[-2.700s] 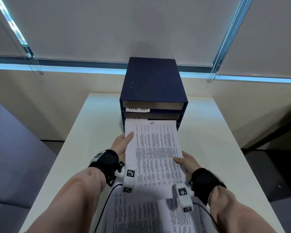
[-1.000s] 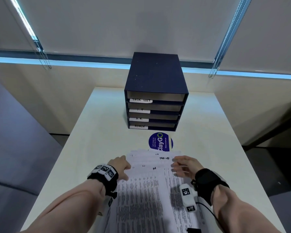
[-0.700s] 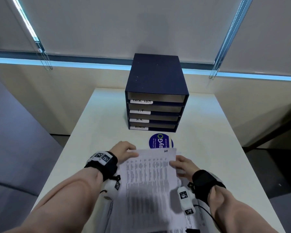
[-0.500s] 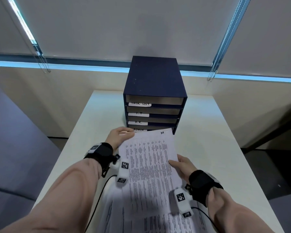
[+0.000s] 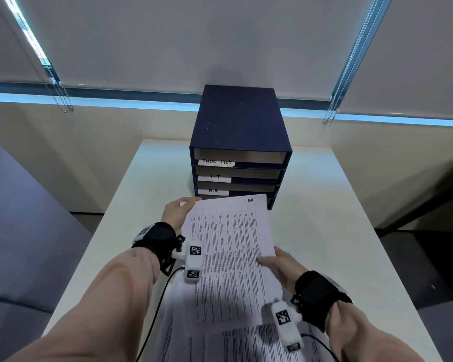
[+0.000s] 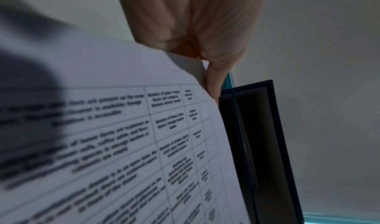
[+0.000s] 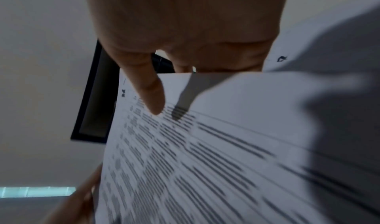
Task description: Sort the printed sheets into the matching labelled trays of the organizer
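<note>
A printed sheet (image 5: 230, 246) with a table and a handwritten mark at its top right corner is held above the table, its far edge close to the front of the dark blue organizer (image 5: 239, 142). My left hand (image 5: 177, 212) grips the sheet's left far edge (image 6: 185, 87). My right hand (image 5: 277, 262) pinches its right edge, thumb on top (image 7: 152, 96). The organizer's trays carry white labels reading TASK LIST (image 5: 216, 162), I.T (image 5: 215, 176) and H.R. (image 5: 213, 191); the sheet hides the lowest tray.
More printed sheets (image 5: 233, 340) lie on the white table (image 5: 324, 205) under my wrists. The table's left and right edges drop to dark floor. Window blinds with bead chains (image 5: 330, 111) hang behind the organizer.
Both hands lifted one sheet off the stack and carried it forward toward the organizer. It now covers the blue round sticker and the lowest tray label.
</note>
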Action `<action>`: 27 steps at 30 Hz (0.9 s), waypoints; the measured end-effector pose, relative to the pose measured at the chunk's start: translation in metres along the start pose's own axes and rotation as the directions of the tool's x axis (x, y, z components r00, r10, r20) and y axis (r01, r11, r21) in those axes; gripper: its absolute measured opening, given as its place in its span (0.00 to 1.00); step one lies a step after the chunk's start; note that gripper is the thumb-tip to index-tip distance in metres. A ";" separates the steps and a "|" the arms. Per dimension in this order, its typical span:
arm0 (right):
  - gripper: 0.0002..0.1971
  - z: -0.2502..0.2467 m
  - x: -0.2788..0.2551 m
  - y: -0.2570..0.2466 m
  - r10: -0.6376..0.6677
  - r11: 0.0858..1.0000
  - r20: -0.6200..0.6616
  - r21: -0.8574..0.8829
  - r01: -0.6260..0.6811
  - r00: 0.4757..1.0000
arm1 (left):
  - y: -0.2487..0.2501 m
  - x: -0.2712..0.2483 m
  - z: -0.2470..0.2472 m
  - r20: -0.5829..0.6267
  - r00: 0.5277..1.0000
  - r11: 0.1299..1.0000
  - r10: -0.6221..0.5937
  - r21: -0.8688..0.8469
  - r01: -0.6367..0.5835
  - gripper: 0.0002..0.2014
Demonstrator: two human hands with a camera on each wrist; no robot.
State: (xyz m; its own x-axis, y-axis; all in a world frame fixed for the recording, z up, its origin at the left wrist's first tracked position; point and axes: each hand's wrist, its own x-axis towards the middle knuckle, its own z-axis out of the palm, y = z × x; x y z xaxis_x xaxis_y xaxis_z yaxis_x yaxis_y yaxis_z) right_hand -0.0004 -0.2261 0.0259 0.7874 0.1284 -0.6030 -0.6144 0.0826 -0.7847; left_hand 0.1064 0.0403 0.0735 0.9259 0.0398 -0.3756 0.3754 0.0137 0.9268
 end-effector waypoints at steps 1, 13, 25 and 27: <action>0.22 0.001 0.000 0.005 0.016 1.000 0.006 -0.020 -0.016 1.000 | 0.000 0.003 -0.001 -0.023 1.000 1.000 0.000 -0.010 0.000 0.06; 0.20 -0.028 0.077 -0.030 0.069 0.995 -0.180 -0.055 -0.080 0.981 | -0.035 0.013 0.006 0.208 0.942 0.959 -0.265 -0.044 0.279 0.20; 0.22 -0.027 0.133 -0.102 0.051 0.998 -0.182 -0.014 -0.054 0.982 | -0.040 0.071 0.040 0.083 0.975 0.975 -0.206 -0.062 0.212 0.16; 0.10 -0.030 0.141 -0.101 0.058 0.998 -0.252 0.041 -0.049 0.966 | -0.034 0.087 0.043 0.044 0.974 0.960 -0.223 -0.163 0.227 0.20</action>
State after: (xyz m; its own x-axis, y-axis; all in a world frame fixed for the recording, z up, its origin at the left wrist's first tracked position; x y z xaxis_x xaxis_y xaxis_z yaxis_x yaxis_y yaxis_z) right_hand 0.1745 -0.2458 0.0159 0.7379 -0.1198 -0.6642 -0.6540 0.1162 -0.7475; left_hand 0.1762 0.0007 0.0093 0.8197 -0.0086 -0.5727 0.5641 0.1849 0.8047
